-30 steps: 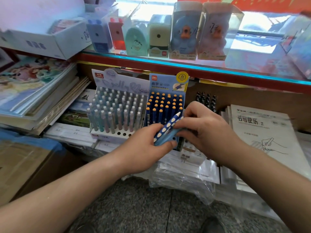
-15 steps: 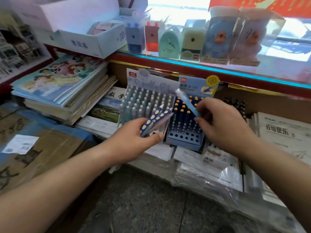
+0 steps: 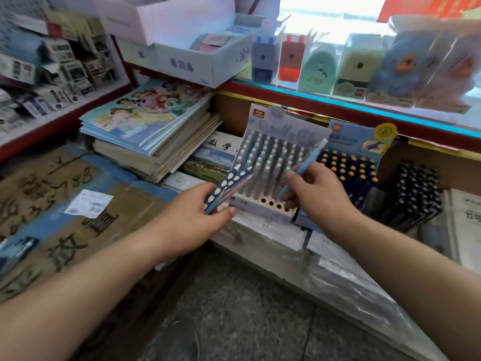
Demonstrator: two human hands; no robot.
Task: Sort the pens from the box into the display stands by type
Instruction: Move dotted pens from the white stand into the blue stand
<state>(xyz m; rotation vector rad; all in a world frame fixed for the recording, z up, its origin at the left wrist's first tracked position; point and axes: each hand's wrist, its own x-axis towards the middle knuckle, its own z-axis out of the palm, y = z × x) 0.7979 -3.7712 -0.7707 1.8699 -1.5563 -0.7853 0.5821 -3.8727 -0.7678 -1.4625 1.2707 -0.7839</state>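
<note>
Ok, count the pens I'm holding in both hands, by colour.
dark blue dotted pens, in the left hand: 2
pale pinkish pen, in the left hand: 1
light blue pen, in the right hand: 1
Total that shows: 4

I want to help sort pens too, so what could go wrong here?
The light blue pen in the right hand could bump the tightly packed pens in the pale stand while aiming for its free front holes. The left hand holds a fanned bunch of pens, so one might slip out. Its dotted pens look like they belong in the navy stand; a mix-up is possible.
</note>
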